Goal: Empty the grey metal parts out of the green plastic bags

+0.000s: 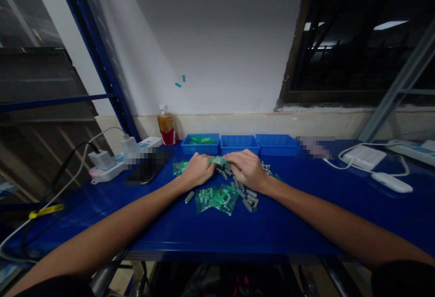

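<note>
Between my two hands a small green-tinted plastic bag (219, 160) is stretched above the table. My left hand (199, 169) is closed on its left end. The fingers of my right hand (247, 169) pinch its right side; what is inside the bag is too small to make out. Below lie more green-tinted bags (217, 198) with small pale parts and screw-like pieces in them. Loose grey metal cylinders (250, 201) are strewn under and beside my right hand. A single cylinder (189, 197) lies apart, near my left wrist. Another bag (179, 168) rests left of my left hand.
Three blue bins (239, 145) line the back of the blue table (288, 224); the left one (200, 144) holds green bags. A drink bottle (167, 126) stands behind. Power strip (112, 166) and phone-like dark object (146, 170) lie left, a white charger (364, 156) with cables right.
</note>
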Demonstrator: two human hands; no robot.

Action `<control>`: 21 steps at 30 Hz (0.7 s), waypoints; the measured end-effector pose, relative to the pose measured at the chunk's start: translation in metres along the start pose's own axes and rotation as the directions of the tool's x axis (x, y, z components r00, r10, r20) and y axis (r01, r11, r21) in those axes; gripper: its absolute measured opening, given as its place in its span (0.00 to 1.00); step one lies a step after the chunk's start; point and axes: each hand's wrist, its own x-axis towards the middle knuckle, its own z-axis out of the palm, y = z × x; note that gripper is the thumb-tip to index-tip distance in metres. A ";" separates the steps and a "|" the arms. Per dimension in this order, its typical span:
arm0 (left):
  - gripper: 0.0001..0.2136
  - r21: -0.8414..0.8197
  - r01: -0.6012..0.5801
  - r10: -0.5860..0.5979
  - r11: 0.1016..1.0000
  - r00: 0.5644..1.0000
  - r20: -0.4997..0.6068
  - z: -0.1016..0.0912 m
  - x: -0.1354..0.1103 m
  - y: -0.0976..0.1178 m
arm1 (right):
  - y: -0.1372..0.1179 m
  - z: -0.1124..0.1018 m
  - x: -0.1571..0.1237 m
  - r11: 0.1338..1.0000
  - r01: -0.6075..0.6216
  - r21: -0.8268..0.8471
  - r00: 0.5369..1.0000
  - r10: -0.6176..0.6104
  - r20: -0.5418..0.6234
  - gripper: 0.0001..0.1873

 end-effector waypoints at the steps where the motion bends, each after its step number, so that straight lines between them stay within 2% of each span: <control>1: 0.15 -0.039 -0.012 0.011 0.999 1.000 -0.007 0.000 0.000 -0.001 | 0.000 -0.001 0.001 0.999 0.033 0.003 0.999 -0.034 0.012 0.13; 4: 0.16 -0.230 -0.053 0.042 0.972 0.998 -0.050 0.000 -0.001 -0.004 | 0.001 -0.001 0.002 0.990 0.136 -0.021 0.990 -0.136 0.024 0.11; 6: 0.20 -0.400 -0.070 0.033 0.914 0.995 -0.099 0.000 -0.001 -0.006 | 0.003 0.001 0.002 0.985 0.165 -0.054 0.986 -0.164 0.017 0.10; 8: 0.23 -0.531 -0.082 0.018 0.844 0.992 -0.125 0.000 -0.002 -0.005 | 0.006 0.004 0.000 0.986 0.147 -0.072 0.989 -0.147 0.014 0.09; 10: 0.22 -0.573 -0.092 0.026 0.815 0.992 -0.122 -0.001 -0.002 -0.002 | 0.008 0.007 -0.001 0.991 0.111 -0.070 0.994 -0.110 0.011 0.11; 13: 0.16 -0.495 -0.104 0.020 0.863 0.985 -0.172 -0.001 -0.003 0.003 | 0.010 0.009 -0.003 0.998 0.042 -0.045 0.999 -0.042 -0.004 0.12; 16: 0.11 -0.346 -0.155 0.038 0.925 0.946 -0.321 -0.001 -0.003 0.004 | 0.007 0.010 -0.001 0.994 -0.112 0.002 0.993 0.112 -0.037 0.11; 18: 0.09 -0.246 -0.222 0.110 0.944 0.910 -0.399 -0.001 -0.002 0.001 | 0.006 0.009 0.001 0.966 -0.247 0.078 0.965 0.253 -0.067 0.09; 21: 0.09 -0.121 -0.307 0.226 0.944 0.869 -0.440 -0.002 -0.002 -0.003 | 0.005 0.005 0.004 0.892 -0.383 0.241 0.913 0.406 -0.051 0.10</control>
